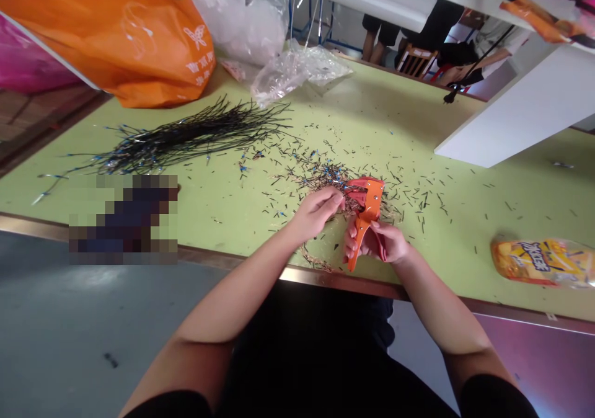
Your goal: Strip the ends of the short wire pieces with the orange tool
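Where right fingers (350,242) wrap, orange tool handles (359,242)

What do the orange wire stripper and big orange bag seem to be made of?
Wire stripper: probably painted metal, given its even orange coat and bright rivet-like dots. Orange bag: likely plastic or nonwoven fabric, smooth-looking, with soft folds and pale print.

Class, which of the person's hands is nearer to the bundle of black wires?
Left. The left hand is right of the bundle of black wires, nearer the table's front edge; the right hand, gripping the orange tool, is farther right.
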{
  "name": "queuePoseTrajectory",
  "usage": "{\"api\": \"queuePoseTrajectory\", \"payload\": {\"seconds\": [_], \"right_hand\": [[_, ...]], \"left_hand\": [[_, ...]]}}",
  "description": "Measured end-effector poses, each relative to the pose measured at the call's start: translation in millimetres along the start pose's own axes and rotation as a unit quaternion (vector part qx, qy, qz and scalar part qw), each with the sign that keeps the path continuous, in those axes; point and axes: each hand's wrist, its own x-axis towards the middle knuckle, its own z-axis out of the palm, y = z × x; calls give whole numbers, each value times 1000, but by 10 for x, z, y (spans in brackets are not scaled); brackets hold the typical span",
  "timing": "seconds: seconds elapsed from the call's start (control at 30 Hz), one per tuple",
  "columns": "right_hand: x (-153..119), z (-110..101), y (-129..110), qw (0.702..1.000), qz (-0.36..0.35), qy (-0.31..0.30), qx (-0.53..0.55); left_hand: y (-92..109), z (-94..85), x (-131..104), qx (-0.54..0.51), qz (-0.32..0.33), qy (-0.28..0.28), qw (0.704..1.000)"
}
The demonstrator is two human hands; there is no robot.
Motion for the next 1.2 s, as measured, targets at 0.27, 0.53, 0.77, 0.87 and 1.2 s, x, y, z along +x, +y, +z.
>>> {"api": "queuePoseTrajectory", "payload": {"seconds": [0.27, 0.53, 0.77, 0.87, 1.2], "right_hand": [[-35, -31, -18, 998, 23, -37, 40], [-39, -34, -24, 1000, 7, -7, -1], [-54, -27, -50, 999, 12, 15, -39], [-74, -65, -64, 999, 26, 1, -34], [-95, -99, -83, 997, 71, -23, -15]], "left_hand": [[-18, -18, 4, 5, 2, -5, 1000], [48, -27, 1, 111, 8, 3, 994], [54, -75, 0, 183, 17, 3, 983], [58, -134, 10, 203, 21, -23, 979], [138, -243, 9, 274, 70, -86, 955]]}}
